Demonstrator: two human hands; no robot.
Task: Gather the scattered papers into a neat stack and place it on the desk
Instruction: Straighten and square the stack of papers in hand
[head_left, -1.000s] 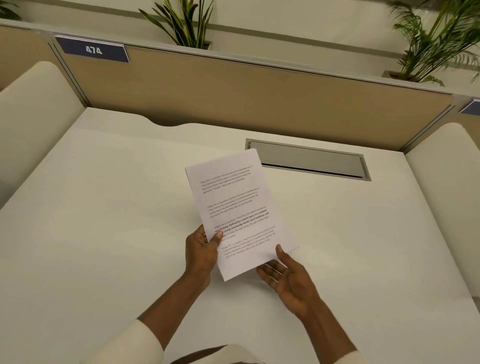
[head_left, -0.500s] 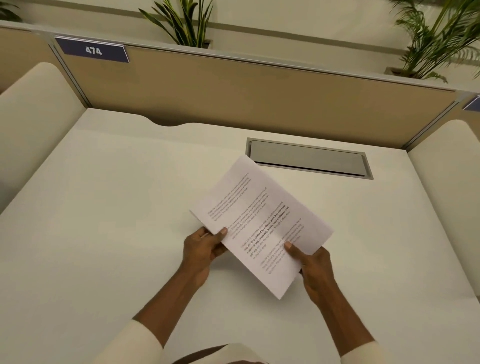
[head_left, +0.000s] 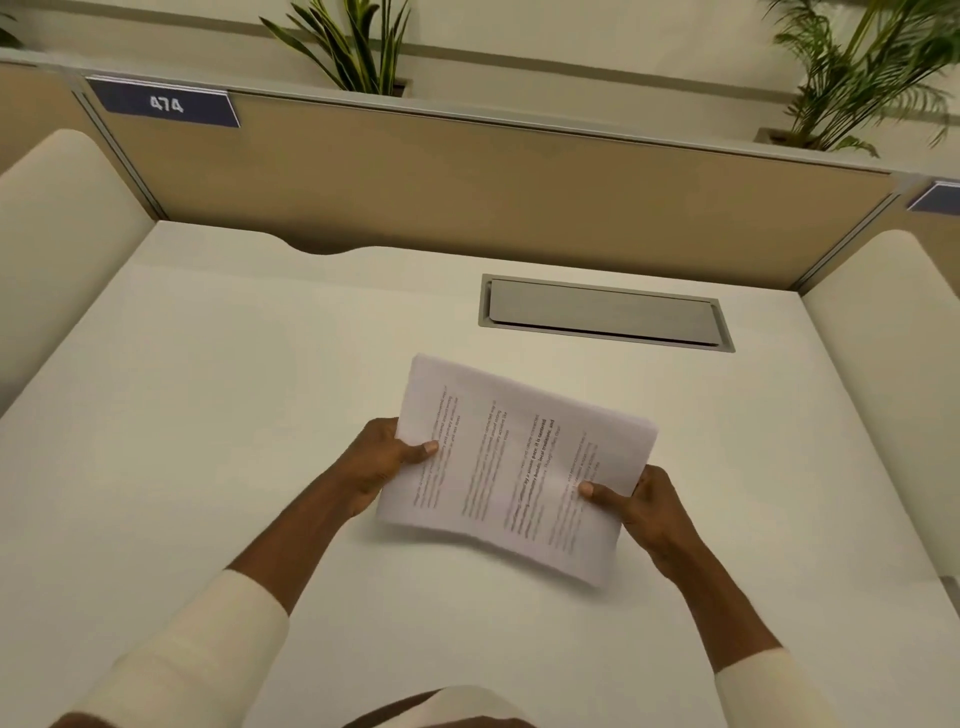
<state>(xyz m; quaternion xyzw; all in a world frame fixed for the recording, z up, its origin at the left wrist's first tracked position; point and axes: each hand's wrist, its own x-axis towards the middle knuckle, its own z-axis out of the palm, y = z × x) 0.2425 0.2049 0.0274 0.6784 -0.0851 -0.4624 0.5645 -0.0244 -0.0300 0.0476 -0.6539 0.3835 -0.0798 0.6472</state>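
A stack of white printed papers (head_left: 514, 462) is held sideways above the middle of the white desk (head_left: 234, 415), its text lines running away from me. My left hand (head_left: 379, 462) grips the stack's left short edge, thumb on top. My right hand (head_left: 641, 506) grips the right short edge, thumb on the top sheet. The near long edge looks slightly blurred and hangs just over the desk surface. I see no loose sheets lying elsewhere on the desk.
A grey cable hatch (head_left: 605, 314) is set into the desk behind the papers. A tan partition (head_left: 493, 192) with a "474" label (head_left: 165, 104) closes the back. Cream side dividers (head_left: 57, 228) stand left and right. Plants (head_left: 358, 47) rise behind the partition.
The stack has turned clockwise from upright to sideways. My right hand, open below it a second ago, has closed on its right edge; both hands now hold it lower.
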